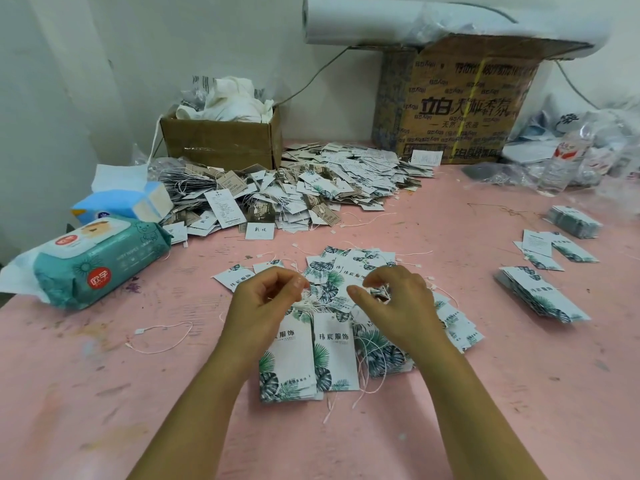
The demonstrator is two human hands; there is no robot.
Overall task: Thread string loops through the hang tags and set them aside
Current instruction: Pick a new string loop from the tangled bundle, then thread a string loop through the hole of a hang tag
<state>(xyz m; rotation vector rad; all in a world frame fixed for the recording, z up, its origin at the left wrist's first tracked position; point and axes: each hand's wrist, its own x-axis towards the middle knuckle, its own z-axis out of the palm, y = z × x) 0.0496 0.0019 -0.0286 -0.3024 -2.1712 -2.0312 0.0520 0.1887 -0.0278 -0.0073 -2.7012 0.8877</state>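
Leafy hang tags [334,351] heaped on the pink bench [104,393], string everywhere

The left hand [266,303] pinches a tangle of string loops [310,304] lying on the tags right below both hands. The right hand [398,299] hovers just beside it, apart, fingers curled, and it's hard to tell if it grips anything. A tag stack [540,299] sits well right of the hands.

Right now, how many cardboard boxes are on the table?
2: a small open box at back left behind the tag heap, and a large printed box at back right. More may be hidden.
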